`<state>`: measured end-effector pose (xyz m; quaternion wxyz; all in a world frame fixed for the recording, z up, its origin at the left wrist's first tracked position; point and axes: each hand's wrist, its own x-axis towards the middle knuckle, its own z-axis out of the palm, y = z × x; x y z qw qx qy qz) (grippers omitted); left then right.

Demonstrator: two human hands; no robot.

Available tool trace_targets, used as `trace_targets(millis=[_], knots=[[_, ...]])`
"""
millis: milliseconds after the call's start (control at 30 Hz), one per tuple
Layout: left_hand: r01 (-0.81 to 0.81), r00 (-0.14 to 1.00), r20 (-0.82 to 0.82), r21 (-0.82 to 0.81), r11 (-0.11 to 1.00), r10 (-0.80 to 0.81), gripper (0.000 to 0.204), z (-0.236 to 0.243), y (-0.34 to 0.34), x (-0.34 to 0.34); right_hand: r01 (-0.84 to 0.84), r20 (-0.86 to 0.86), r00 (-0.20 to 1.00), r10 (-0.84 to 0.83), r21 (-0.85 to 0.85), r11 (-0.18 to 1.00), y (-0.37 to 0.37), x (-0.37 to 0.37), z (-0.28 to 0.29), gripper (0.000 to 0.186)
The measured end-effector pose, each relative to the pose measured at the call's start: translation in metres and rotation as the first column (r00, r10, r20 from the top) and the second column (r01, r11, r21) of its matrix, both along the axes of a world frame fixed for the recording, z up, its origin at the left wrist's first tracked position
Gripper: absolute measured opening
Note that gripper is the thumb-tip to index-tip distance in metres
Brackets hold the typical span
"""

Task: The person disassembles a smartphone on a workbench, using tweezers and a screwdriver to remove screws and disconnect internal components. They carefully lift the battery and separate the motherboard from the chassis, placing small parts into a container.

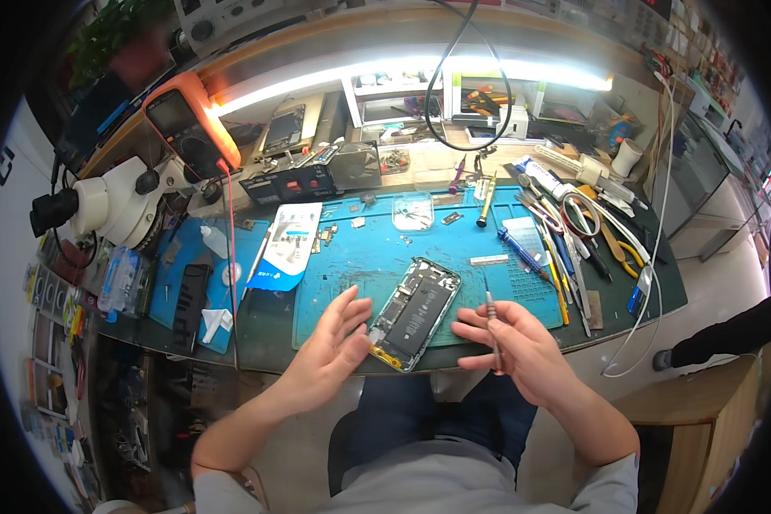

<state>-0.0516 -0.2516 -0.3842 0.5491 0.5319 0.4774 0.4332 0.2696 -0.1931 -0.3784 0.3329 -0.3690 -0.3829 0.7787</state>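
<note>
An opened smartphone [418, 313] lies tilted at an angle on the blue work mat [334, 269], its battery and inner boards showing. My left hand [336, 344] is at the phone's lower left with fingers spread and holding nothing; whether a fingertip touches the phone I cannot tell. My right hand [514, 347] is to the right of the phone and holds a slim silver screwdriver [491, 310] upright between thumb and fingers, its tip pointing away from me.
A microscope [111, 197], orange multimeter [187, 126] and white-blue packet [287, 244] sit left and behind; a small clear tray [412, 212] is at the back. Pliers and other tools [608, 236] crowd the right. A person's dark-clothed leg [728, 330] shows at far right.
</note>
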Motion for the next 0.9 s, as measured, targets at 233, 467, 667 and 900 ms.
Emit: trace_targets(millis=[233,467,667,900], knots=[[0.023,0.951,0.289,-0.425,0.905,0.111,0.083,0.035,0.022,0.027,0.052,0.119,0.992,-0.051,-0.012,0.999,0.014,-0.010,0.011,0.041],[0.162,0.839,0.530,-0.453,0.877,0.119,0.105,0.041,0.010,0.084,-0.203,0.359,0.921,0.152,0.108,0.973,0.067,0.002,0.019,0.035],[0.185,0.820,0.562,-0.444,0.877,0.111,0.091,0.045,0.011,0.066,-0.514,0.703,0.675,-0.223,0.665,0.541,0.098,-0.021,0.012,0.017],[0.178,0.806,0.575,-0.459,0.870,0.138,0.081,0.046,-0.003,0.048,-0.623,0.468,0.636,-0.613,0.780,-0.051,0.128,-0.077,-0.006,0.012]])
